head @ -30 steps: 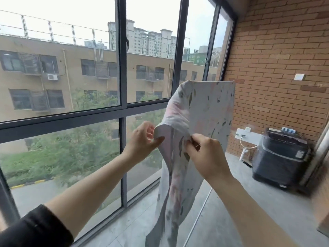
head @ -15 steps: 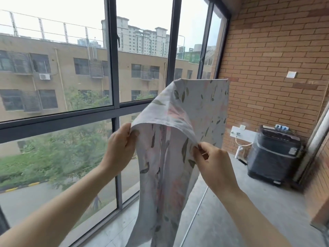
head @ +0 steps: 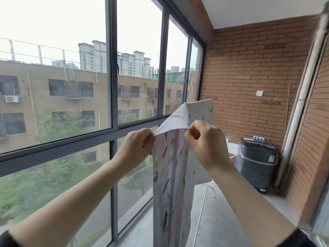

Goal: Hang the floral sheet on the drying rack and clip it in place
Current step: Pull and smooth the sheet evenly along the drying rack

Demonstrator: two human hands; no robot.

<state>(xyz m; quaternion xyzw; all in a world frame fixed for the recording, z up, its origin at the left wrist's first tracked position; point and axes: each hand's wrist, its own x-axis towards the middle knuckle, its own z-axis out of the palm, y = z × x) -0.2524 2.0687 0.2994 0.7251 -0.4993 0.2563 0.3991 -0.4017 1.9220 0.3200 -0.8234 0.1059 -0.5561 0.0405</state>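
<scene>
Both hands hold the sheet (head: 170,175) up just inside the window (head: 114,129), level with its middle crossbar. The left hand (head: 137,148) pinches the top edge, fingers curled onto the cloth. The right hand (head: 208,143), farther from the window, nips the same edge between thumb and forefinger. A short span of hem is stretched between them, and the cloth falls in a narrow, folded column toward the floor beside the window. Behind the hands another part of the sheet rises to a straight top edge. I cannot tell what holds it there, and no rack or clip shows plainly.

The risks, as I judge them:
- **Slipping:** both grips are fingertip pinches on thin fabric, so the weight of the long hanging part could pull the hem free if either hand shifts to regrip.
- **Bunching:** the column is gathered, so spreading it may leave folds that dry badly, or drag the far part off its support.
- **Trailing:** the lower end runs out of view and may trail on the floor.

The washer (head: 256,163), well away from the window, looks clear of the cloth.
</scene>
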